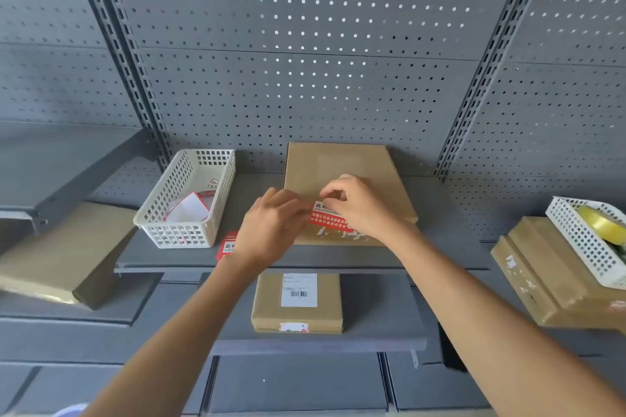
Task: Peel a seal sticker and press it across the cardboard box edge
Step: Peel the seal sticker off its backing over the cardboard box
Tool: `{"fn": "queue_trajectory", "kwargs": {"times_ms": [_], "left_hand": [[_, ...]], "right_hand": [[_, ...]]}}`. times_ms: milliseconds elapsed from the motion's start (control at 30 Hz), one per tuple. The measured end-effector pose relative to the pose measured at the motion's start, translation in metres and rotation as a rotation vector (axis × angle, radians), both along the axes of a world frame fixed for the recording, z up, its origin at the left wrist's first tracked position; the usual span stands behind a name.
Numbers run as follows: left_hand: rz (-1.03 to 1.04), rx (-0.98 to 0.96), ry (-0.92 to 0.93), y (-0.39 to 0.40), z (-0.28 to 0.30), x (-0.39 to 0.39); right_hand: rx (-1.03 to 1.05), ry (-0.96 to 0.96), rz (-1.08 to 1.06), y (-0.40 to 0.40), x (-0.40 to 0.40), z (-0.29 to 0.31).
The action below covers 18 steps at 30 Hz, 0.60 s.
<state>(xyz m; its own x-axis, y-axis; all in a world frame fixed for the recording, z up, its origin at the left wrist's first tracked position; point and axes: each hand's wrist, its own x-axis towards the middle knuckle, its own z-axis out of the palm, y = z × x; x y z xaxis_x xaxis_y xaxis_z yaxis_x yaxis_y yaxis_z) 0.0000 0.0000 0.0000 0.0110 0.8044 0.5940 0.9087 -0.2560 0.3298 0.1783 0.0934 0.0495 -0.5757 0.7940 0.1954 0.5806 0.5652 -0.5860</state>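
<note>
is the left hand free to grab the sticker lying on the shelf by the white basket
Probably not yet: the left hand is pinching the red sticker with the right hand. The spare sticker lies just beside its wrist, unobstructed.

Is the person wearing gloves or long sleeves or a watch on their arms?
No. The left hand and the right hand are both bare, with no gloves and no rings that I can see. Both forearms are uncovered all the way down to the bottom of the picture, so no sleeves show. There is no watch or bracelet on either wrist.
</note>
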Motion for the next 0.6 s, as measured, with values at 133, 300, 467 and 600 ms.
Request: {"fn": "queue_trajectory", "kwargs": {"times_ms": [133,300,467,600], "left_hand": [[0.131,-0.011,-0.038,0.001,-0.004,0.017],[0.19,0.048,-0.081,0.005,-0.014,0.021],[0.195,0.067,-0.099,0.006,-0.019,0.023],[0.202,0.071,-0.123,0.004,-0.018,0.026]], "right_hand": [[-0.005,-0.035,-0.008,0.001,-0.007,-0.001],[-0.001,-0.042,0.02,0.006,-0.009,-0.002],[-0.027,-0.075,0.06,0.011,-0.013,-0.002],[-0.075,-0.126,0.096,0.018,-0.016,0.004]]}}
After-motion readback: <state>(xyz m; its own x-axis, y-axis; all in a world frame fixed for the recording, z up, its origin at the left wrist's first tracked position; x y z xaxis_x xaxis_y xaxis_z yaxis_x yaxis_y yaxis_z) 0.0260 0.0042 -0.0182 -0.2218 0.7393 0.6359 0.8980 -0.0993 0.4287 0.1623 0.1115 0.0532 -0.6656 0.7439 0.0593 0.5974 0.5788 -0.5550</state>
